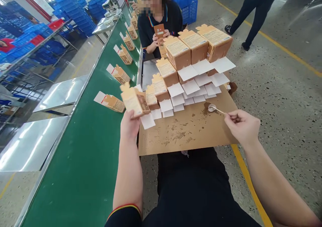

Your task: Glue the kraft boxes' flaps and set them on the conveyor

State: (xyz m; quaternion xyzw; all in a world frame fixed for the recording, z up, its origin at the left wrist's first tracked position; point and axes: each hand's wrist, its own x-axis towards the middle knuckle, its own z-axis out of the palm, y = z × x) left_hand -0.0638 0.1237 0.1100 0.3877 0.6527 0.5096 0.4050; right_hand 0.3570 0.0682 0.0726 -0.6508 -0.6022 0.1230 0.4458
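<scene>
My left hand (pixel 130 124) grips a small tan printed carton (pixel 134 101) over the edge of the green conveyor belt (pixel 83 160). The carton is tilted; a white flap (pixel 148 121) hangs from its lower end. On the right, my right hand (pixel 243 126) is closed in a pinch on a thin pale stick (pixel 220 111). The stick's far end is at a small clear round dish (pixel 212 107) on the brown cardboard sheet (pixel 161 148), and its tip is too small to make out. Dark wet spots (pixel 179 135) mark the sheet.
Behind the dish rise stacked cartons (pixel 179 54) with white flaps sticking out towards me. More cartons (pixel 118 74) stand in a row along the belt. Across the cardboard a person (pixel 161 22) holds a carton. Someone else's legs (pixel 260 15) show at upper right.
</scene>
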